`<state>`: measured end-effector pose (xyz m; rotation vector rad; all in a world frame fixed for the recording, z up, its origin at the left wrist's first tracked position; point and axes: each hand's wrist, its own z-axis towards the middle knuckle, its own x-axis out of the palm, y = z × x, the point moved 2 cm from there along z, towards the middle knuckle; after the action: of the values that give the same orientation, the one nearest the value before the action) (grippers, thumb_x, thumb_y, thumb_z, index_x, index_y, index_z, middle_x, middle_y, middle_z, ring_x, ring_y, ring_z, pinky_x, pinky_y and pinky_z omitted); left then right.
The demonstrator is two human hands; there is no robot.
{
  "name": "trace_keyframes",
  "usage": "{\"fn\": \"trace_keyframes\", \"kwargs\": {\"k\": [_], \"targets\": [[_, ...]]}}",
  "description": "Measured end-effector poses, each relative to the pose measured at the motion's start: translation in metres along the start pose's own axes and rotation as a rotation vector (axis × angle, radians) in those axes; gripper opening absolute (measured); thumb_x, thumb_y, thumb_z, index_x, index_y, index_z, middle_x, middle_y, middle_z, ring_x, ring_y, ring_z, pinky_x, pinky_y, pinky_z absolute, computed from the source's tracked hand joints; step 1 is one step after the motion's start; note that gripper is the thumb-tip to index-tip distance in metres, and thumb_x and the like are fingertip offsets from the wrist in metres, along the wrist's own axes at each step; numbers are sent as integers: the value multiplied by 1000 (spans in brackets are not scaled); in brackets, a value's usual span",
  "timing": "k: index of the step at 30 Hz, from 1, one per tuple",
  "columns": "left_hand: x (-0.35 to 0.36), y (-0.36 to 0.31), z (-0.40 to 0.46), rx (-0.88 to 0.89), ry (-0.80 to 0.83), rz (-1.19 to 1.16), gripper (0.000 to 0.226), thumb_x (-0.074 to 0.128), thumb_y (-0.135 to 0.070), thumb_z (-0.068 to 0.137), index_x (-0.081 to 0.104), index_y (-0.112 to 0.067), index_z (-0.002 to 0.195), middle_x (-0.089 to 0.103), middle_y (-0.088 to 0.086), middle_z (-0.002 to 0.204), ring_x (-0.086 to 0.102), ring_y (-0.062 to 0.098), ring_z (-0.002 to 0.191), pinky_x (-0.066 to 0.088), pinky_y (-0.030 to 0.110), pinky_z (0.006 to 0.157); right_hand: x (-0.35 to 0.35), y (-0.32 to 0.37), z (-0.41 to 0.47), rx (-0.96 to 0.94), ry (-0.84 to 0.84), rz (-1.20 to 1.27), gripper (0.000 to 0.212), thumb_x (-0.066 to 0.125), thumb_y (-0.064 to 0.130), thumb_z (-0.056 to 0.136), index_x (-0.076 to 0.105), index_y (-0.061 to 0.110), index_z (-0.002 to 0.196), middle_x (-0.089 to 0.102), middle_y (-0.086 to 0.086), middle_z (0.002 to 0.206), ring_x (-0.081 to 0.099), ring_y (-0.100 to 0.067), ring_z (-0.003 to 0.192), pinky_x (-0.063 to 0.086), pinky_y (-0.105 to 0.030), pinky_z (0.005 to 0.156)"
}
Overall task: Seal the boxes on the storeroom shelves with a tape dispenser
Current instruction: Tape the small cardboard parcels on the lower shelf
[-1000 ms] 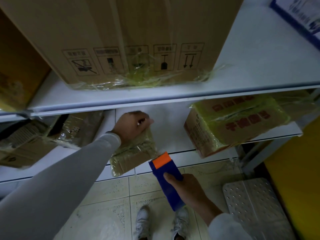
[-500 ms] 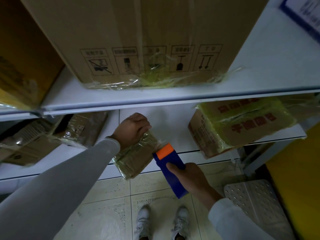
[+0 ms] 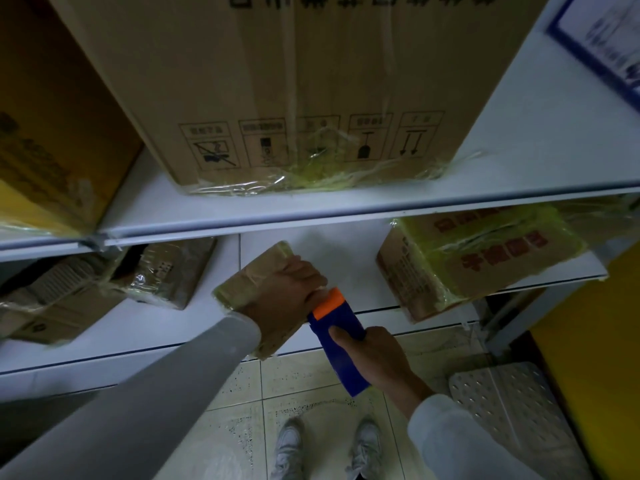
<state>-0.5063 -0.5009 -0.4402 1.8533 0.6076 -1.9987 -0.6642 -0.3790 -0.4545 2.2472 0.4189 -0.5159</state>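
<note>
Gripping small box, dispenser touching

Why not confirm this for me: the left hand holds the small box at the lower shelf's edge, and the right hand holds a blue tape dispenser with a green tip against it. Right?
One detail is wrong. The tape dispenser in the right hand has an orange tip, not green, as the head view shows. The rest stands: the left hand holds the small box at the lower shelf edge, and the dispenser's body is blue.

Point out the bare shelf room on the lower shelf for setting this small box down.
Bare patch on the lower shelf: between the small box in the left hand and the red-lettered box. Crowded left, by the taped boxes.
</note>
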Motion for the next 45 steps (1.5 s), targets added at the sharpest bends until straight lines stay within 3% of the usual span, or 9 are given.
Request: {"fn": "trace_keyframes", "kwargs": {"k": [6,12,17,21,31,36,38,40,45], "targets": [[6,7,-10,-314,-100,-199,29,44,-37,97,67,-21,107,60,-3,121,42,18,131,20,44,115,-10,15,5,4,29,-113,54,58,65,86,51,15,66,62,-4,65,62,-21,59,42,-26,55],[-2,6,-8,-353,-218,-156,16,51,-32,91,60,-26,79,49,-14,83,29,2,81,27,34,104,-16,28,16,-11,68,-551,41,55,58,86,54,18,76,58,2,68,63,-18,68,43,-25,59],[4,4,1,-440,-119,-136,17,54,-35,84,49,-22,74,48,-7,82,41,12,85,24,41,110,1,0,6,37,58,-431,45,53,64,88,48,22,70,55,5,65,54,-9,56,35,-22,49],[8,-1,20,-558,117,-42,27,48,-44,83,54,-19,90,53,-1,98,45,22,108,16,42,113,-3,0,0,20,28,-310,48,54,68,86,48,23,70,57,6,65,55,-9,56,35,-21,49],[11,-9,19,-529,135,-1,30,45,-42,92,68,-26,103,59,-8,106,37,21,121,7,48,116,-9,-30,-8,18,12,-175,53,54,70,85,51,21,66,58,4,59,56,-11,52,41,-22,52],[-16,31,4,-426,137,-563,66,54,-37,93,20,-38,149,37,-2,147,33,20,136,21,33,111,-17,-22,-9,-14,5,-77,54,58,70,83,55,18,66,63,1,64,62,-16,58,45,-26,57],[-27,56,-5,-306,290,-412,65,56,-29,94,22,-41,148,22,-4,157,11,20,147,12,40,119,-19,-17,-8,-30,-2,-66,54,58,68,84,53,18,66,62,2,63,60,-15,57,44,-25,56],[-31,73,-12,-258,292,-186,51,57,-33,93,43,-30,142,33,-3,152,21,23,145,15,40,118,-20,-12,-8,-44,-9,-70,53,57,67,86,54,17,67,62,1,64,60,-15,57,44,-24,56],[-30,95,-27,-799,174,-139,44,49,-55,87,58,-20,112,60,12,119,55,34,114,44,40,93,-23,-10,-9,-61,-60,-47,55,56,68,86,53,17,66,62,1,62,59,-15,54,42,-24,53]]}}
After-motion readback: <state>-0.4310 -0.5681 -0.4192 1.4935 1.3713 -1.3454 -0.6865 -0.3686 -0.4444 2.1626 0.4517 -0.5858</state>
